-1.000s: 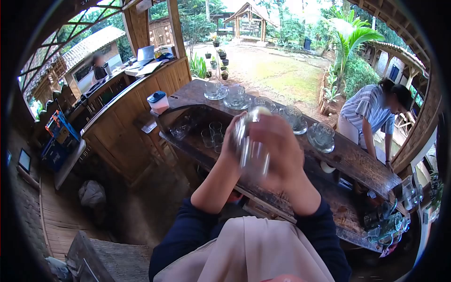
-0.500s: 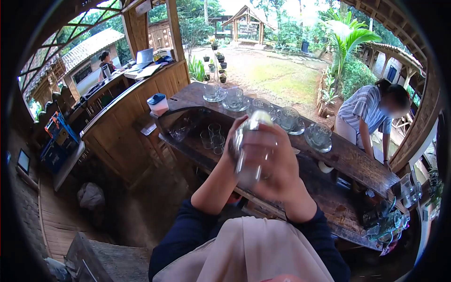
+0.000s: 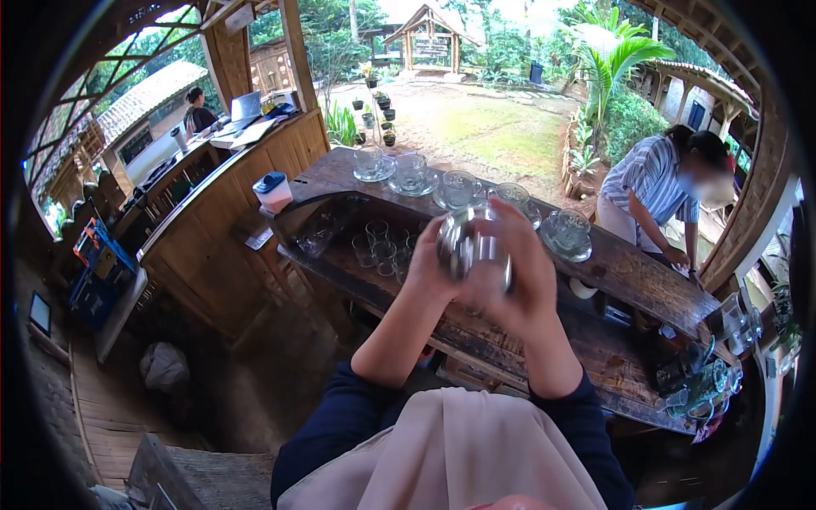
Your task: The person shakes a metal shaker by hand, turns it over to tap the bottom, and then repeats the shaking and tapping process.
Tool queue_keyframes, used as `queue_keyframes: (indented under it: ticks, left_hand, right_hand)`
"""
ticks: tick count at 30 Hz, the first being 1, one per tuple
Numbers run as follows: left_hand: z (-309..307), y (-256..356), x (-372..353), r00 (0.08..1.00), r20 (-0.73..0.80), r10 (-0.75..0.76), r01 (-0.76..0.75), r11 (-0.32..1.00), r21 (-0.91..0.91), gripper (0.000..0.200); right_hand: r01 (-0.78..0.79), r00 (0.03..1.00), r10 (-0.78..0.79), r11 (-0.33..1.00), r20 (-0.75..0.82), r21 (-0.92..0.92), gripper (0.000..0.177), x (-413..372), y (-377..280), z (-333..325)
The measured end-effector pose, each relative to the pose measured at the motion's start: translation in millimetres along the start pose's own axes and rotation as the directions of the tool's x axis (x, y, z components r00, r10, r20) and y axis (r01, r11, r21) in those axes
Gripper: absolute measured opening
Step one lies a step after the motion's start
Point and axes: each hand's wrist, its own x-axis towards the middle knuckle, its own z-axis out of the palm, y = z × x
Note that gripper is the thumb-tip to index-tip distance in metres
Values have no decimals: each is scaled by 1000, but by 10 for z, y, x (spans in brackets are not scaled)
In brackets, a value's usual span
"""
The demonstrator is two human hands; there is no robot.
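Between my two hands, above the dark wooden counter, is a shiny metal shaker, its rounded end turned toward me. My left hand wraps its left side. On the right side my right hand grips it, fingers curled over the top and blurred by motion. Behind the hands, glass cups on saucers line the counter's raised shelf. Several empty drinking glasses stand on the lower level, left of my hands.
A blue-lidded container sits at the counter's left end. Glass jugs and glasses crowd the right end. A person in a striped shirt leans over beyond the counter. Another person is near a laptop.
The shaker and both hands have moved slightly, and the shaker has tilted so its rounded end faces me. The person in stripes has shifted an arm. The view has shifted a little.
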Motion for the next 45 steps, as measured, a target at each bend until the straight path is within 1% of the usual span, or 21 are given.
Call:
queue_keyframes:
  ticks: [2,5,8,10,11,13,15,17,20,23,25,26,27,30,31,33,35,38,41,42,45]
  left_hand:
    - [207,10,-212,990,130,61,-78,989,125,40]
    - [445,-55,-403,727,666,168,-294,952,81,40]
    - [13,25,19,938,342,62,-96,992,83,39]
    - [138,-56,4,939,327,-111,163,977,-137,40]
    - [-69,-244,170,986,111,128,-118,989,-95,42]
    - [-139,-314,227,974,-42,222,-199,929,313,41]
    - [435,-172,-85,933,322,-164,185,982,-35,44]
    - [703,-153,-287,803,590,-85,85,996,27,54]
    - [760,-274,-312,622,760,187,-198,977,-78,57]
    - [119,-121,49,818,552,-163,180,983,24,46]
    - [-577,-222,442,846,533,-13,167,956,-242,43]
    - [-158,-253,208,992,-115,54,-65,993,-101,42]
    - [-74,-237,144,1000,-14,8,-11,985,-173,42]
    - [151,8,-36,956,242,-169,177,984,-15,42]
    - [94,43,-26,980,199,6,-62,959,276,57]
    - [459,-144,-330,630,731,262,-315,947,-68,65]
    - [413,-197,-267,489,763,423,-426,879,-214,70]
    - [83,-124,-146,966,257,-18,25,999,-28,46]
    - [-277,-327,160,982,-187,-17,-27,973,-228,37]
    - [-243,-335,110,997,-42,64,-71,977,-203,36]
    - [92,-101,-184,968,193,-163,191,971,-142,46]
  right_hand:
    - [279,942,-254,956,219,-87,40,-49,-451,-280]
    - [302,871,-263,953,-414,32,33,-316,-755,42]
    - [157,982,-130,964,135,-215,36,-221,-378,-381]
    - [112,994,-108,981,32,-159,45,-120,126,-150]
    - [-166,986,166,986,-35,-10,49,-133,242,-30]
    - [30,1000,-29,995,4,-100,45,-188,139,-63]
    - [22,960,13,993,280,-120,40,-372,-278,-161]
    - [526,820,-557,824,-134,-210,35,-308,-646,83]
    - [740,607,-775,632,-176,-231,34,-291,-548,76]
    - [305,953,-303,949,28,-77,40,-329,-262,-54]
    - [-109,985,104,994,-135,-31,49,-347,192,169]
    - [-286,914,329,937,-236,198,49,-347,317,242]
    - [-290,914,332,937,-233,195,49,-335,217,192]
    - [139,990,-133,976,48,-166,33,-207,-291,-98]
    - [281,954,-290,953,-77,-111,28,-324,-377,-32]
    - [757,569,-693,652,-443,-48,25,-114,-464,270]
    - [857,489,-817,516,-305,-9,23,-127,-337,132]
    - [507,856,-511,860,-85,-57,27,-174,161,92]
    - [9,998,-8,1000,-62,2,30,-167,299,192]
    - [-263,956,276,956,-97,130,30,-106,315,201]
    - [232,967,-217,966,135,-113,28,-134,-219,-68]
